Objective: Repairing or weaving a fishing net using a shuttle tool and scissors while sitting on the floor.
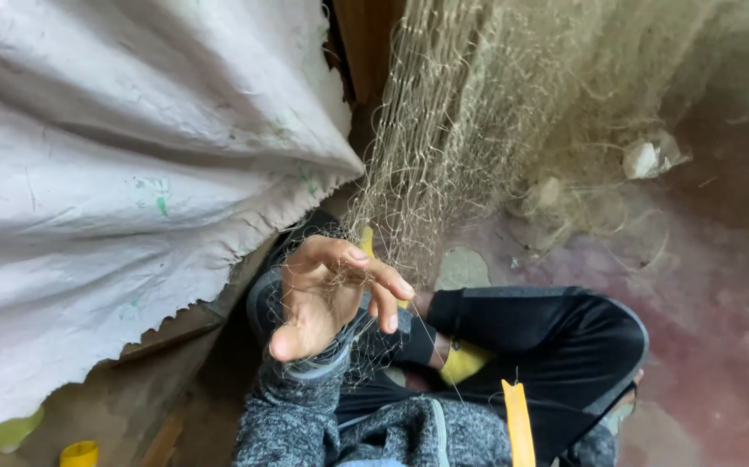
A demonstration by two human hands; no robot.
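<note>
- The person sits on the floor [720, 346] with legs crossed, in black trousers [556, 337] and a grey fuzzy sleeve [296, 415].
- A thin, pale fishing net [452, 130] hangs down in front of the person, from the top of the view to the lap.
- More of the net lies in a loose heap on the floor, to the right.
- The left hand [322, 298] is raised, with the palm turned up.
- Its fingers [383, 281] are curled and a little spread, hooked into the fine threads at the low end of the net.
- The thumb sticks out toward the person.
- Net threads also lie over the wrist and the sleeve.
- The right hand is not in view, so I cannot tell what its fingers do.
- A flat yellow tool [517, 419] stands up near the bottom edge, just beside the right knee. I cannot tell what holds it.
- A bit of something yellow [367, 240] shows behind the left hand, touching the net.
- A big white woven sack cloth [124, 173] fills the left side, with a frayed edge near the net.
- A small yellow cup [79, 453] sits low at the left, well apart from the hand.
- A crumpled white lump [642, 158] lies on the floor behind the net heap.
</note>
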